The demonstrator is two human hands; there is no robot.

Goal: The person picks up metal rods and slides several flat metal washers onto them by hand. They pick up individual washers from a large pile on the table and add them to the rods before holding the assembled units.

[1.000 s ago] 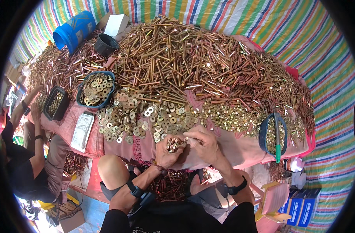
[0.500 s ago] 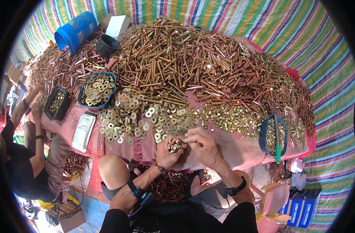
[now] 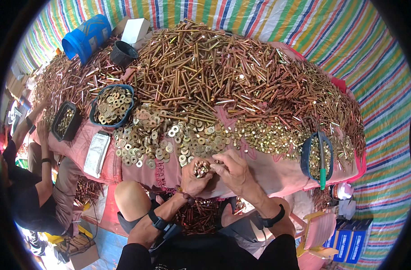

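My left hand [image 3: 192,181] is closed round a bundle of bolts [image 3: 201,169], their ends showing upward in a tight cluster. Just to its right, my right hand [image 3: 238,174] has thumb and forefinger pinched at the edge of the bundle. A small dark metal piece shows at those fingertips, too small to name. Both hands are over the near edge of the pink cloth [image 3: 277,177]. Beyond them lie loose flat washers [image 3: 147,137] to the left and a spread of small nuts [image 3: 273,138] to the right.
A large heap of long bolts [image 3: 205,67] covers the back. Around it stand a washer-filled basket [image 3: 96,118], a dark nut tray [image 3: 75,128], a blue basket with a green-handled tool [image 3: 322,173], a silver packet [image 3: 96,155] and a blue bucket [image 3: 86,38]. Another person [image 3: 32,180] works at left.
My right hand has shifted slightly, its fingers curling down and leftward beside the bundle. My left hand keeps its hold on the bolts. The other person's hand at left has moved a little.
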